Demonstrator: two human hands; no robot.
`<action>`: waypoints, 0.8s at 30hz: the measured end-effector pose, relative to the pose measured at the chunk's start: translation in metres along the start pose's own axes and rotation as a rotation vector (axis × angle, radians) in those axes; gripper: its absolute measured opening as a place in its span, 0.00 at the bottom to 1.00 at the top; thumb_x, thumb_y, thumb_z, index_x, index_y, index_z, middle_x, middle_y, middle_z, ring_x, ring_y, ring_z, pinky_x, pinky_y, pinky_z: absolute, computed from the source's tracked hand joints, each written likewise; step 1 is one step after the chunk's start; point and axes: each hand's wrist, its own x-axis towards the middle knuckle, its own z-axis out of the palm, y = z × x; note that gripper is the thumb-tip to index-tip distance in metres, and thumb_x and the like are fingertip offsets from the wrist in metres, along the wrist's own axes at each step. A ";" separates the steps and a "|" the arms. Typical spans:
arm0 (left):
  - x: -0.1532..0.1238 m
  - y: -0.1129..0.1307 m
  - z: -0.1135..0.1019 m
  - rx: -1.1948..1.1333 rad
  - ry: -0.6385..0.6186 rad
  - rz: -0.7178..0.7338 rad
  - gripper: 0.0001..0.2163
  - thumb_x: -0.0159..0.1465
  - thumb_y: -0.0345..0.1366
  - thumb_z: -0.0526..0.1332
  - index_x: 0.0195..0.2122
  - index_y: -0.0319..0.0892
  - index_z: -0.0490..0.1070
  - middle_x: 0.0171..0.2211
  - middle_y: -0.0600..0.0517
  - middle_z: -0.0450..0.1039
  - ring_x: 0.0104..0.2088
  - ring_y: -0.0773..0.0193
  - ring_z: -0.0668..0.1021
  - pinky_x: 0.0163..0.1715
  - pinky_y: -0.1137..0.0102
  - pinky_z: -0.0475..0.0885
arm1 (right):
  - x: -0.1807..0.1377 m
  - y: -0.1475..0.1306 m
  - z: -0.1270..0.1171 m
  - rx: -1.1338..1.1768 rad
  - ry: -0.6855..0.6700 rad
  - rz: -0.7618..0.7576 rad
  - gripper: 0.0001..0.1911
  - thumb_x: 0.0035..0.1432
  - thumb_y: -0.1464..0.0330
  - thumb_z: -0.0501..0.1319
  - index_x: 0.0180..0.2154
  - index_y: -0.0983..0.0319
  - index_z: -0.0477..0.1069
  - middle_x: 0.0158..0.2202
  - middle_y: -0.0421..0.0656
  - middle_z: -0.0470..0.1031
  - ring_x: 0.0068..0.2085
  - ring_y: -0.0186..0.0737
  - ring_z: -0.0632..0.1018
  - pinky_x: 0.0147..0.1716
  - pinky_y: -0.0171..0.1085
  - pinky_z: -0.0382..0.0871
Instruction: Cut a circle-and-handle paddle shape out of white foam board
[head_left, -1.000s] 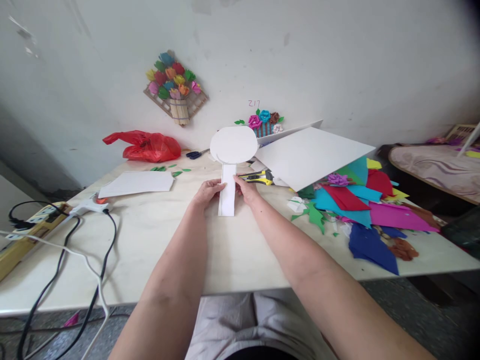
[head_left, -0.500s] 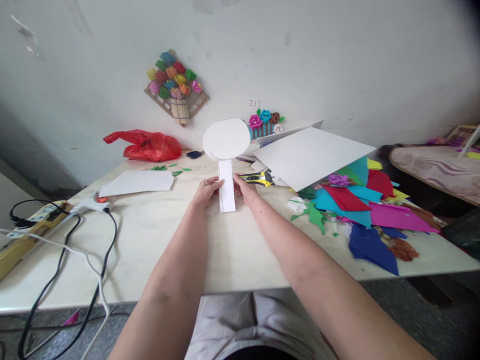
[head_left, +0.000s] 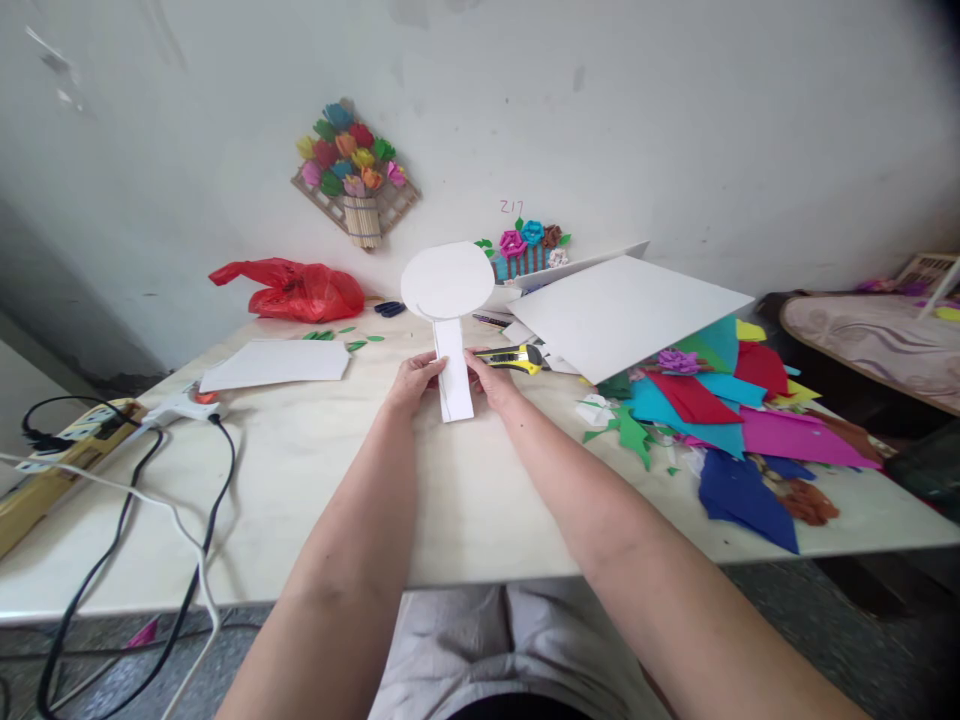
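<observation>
A white board cutout [head_left: 452, 372] with a rounded oval top and a straight handle-like strip is held up over the table. My left hand [head_left: 417, 380] grips the strip's left edge, thumb in front. On its right edge, my right hand [head_left: 489, 380] pinches it the same way; the fingers of both hands are partly hidden behind the board. A yellow and black utility knife [head_left: 517, 357] lies just beyond my right hand. Thin lines run along the strip's left side and the lower left of the oval.
Large white boards [head_left: 626, 310] lean at the back right beside a heap of coloured felt pieces [head_left: 697, 400]. A white offcut [head_left: 274, 364], a red plastic bag [head_left: 307, 292] and scissors [head_left: 388, 308] lie at left. Power strips [head_left: 71, 450] with cables hang over the left edge.
The cutout has tilted slightly, its oval top shifting left and the strip's lower end moving a little right. Both hands keep their hold.
</observation>
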 end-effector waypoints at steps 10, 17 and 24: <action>0.016 -0.015 0.009 -0.045 0.345 0.066 0.26 0.53 0.59 0.63 0.40 0.40 0.75 0.40 0.43 0.77 0.48 0.54 0.76 0.44 0.65 0.68 | 0.009 0.006 -0.003 0.060 0.118 -0.012 0.11 0.44 0.68 0.68 0.33 0.61 0.71 0.22 0.35 0.73 0.22 0.32 0.70 0.18 0.31 0.59; 0.020 -0.007 0.034 -0.340 0.230 -0.186 0.31 0.61 0.63 0.51 0.53 0.43 0.68 0.48 0.39 0.72 0.44 0.53 0.77 0.39 0.63 0.72 | 0.014 -0.004 -0.007 0.112 0.286 -0.045 0.10 0.45 0.70 0.66 0.33 0.62 0.71 0.20 0.34 0.71 0.20 0.29 0.68 0.17 0.29 0.56; 0.013 0.007 0.003 -0.005 0.668 0.075 0.19 0.62 0.52 0.59 0.41 0.41 0.73 0.43 0.43 0.75 0.47 0.56 0.76 0.41 0.67 0.70 | 0.009 -0.006 -0.005 0.128 0.274 -0.019 0.09 0.44 0.71 0.66 0.32 0.62 0.71 0.20 0.35 0.71 0.20 0.30 0.68 0.15 0.29 0.54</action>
